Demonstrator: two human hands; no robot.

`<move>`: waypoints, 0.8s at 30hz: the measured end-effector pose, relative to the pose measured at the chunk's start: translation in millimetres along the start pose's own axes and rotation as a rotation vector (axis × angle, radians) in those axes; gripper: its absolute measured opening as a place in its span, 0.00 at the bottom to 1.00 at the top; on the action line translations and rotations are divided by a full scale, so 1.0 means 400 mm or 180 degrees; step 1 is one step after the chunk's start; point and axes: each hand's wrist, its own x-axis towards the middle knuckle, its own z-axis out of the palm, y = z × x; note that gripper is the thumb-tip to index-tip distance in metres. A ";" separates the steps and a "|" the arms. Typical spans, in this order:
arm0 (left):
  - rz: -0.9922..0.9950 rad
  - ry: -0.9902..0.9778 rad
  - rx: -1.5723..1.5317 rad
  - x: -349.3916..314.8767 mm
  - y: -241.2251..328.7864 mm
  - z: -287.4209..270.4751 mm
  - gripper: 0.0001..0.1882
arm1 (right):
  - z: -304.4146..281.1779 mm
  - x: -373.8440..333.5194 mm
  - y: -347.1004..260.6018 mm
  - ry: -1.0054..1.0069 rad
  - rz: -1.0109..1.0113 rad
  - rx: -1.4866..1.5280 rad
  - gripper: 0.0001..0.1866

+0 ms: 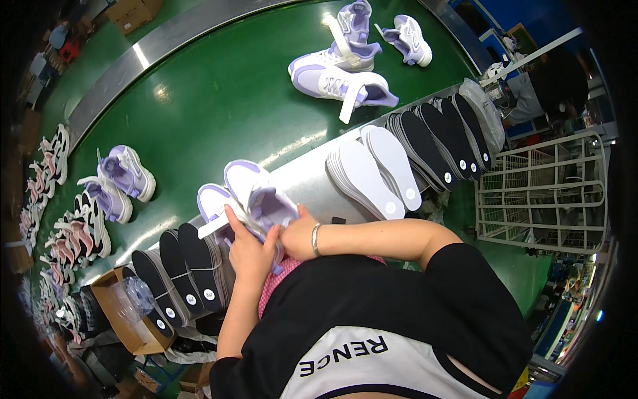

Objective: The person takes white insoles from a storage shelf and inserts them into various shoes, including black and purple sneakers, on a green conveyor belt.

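Note:
Close in front of me is a pair of white and lilac sneakers, toes pointing away, at the near edge of the green work surface. My left hand (250, 256) grips the heel end of the left sneaker (212, 201), thumb and index finger on either side of it. At the collar of the right sneaker (242, 175), my right hand (300, 237) has its fingers closed on the heel; the fingertips are partly hidden. A white strip lies across the left sneaker. A metal bracelet (316, 239) circles my right wrist.
White insoles (362, 169) and black insoles (425, 143) lie stacked to the right, with more black insoles (178, 266) at the left. More lilac sneakers (342, 80) stand far off; another pair (126, 174) is leftward. A cardboard box (143, 339) and wire rack (541, 193) flank me.

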 end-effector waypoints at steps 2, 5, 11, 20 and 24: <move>-0.0007 0.0106 0.0301 0.053 0.007 0.006 0.43 | -0.037 -0.014 -0.011 -0.0071 -0.0261 0.0151 0.17; 0.0079 0.0361 0.0288 0.131 -0.037 0.002 0.37 | -0.115 -0.040 0.067 0.1478 -0.1211 0.0671 0.16; 0.0008 0.1426 0.0300 0.365 -0.126 -0.115 0.35 | -0.303 -0.133 0.427 0.3638 0.0648 -0.0237 0.13; 0.0849 0.1255 -0.0689 0.344 -0.043 -0.002 0.26 | -0.335 -0.115 0.747 0.2650 0.1846 -0.0966 0.11; 0.0614 0.0715 -0.0876 0.272 -0.024 0.055 0.25 | -0.372 -0.027 0.788 0.2304 0.1758 -0.0972 0.10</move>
